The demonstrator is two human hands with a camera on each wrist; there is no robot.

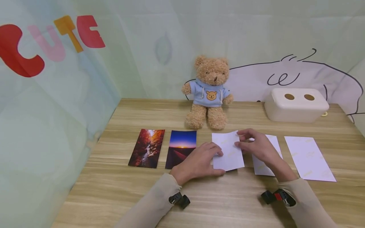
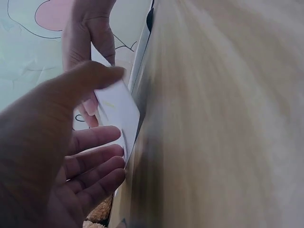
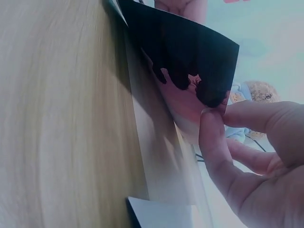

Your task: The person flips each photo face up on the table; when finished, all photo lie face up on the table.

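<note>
My right hand (image 1: 258,145) pinches the right edge of a photo card (image 1: 226,155) between thumb and fingers. The card's white back faces up, and its right side is raised off the table. From the right wrist view, its underside shows a dark and pink picture (image 3: 185,61). My left hand (image 1: 199,161) lies at the card's left edge, fingertips on the white side and thumb by the lower corner. In the left wrist view these fingers (image 2: 97,164) are fairly straight, the thumb held apart from them.
Left of the hands lie a red autumn stream photo (image 1: 146,148) and a sunset photo (image 1: 182,142), picture up. On the right are two white-backed cards, one (image 1: 263,167) partly under my right forearm, another (image 1: 310,158) farther out. A teddy bear (image 1: 209,95) and white box (image 1: 296,106) stand behind.
</note>
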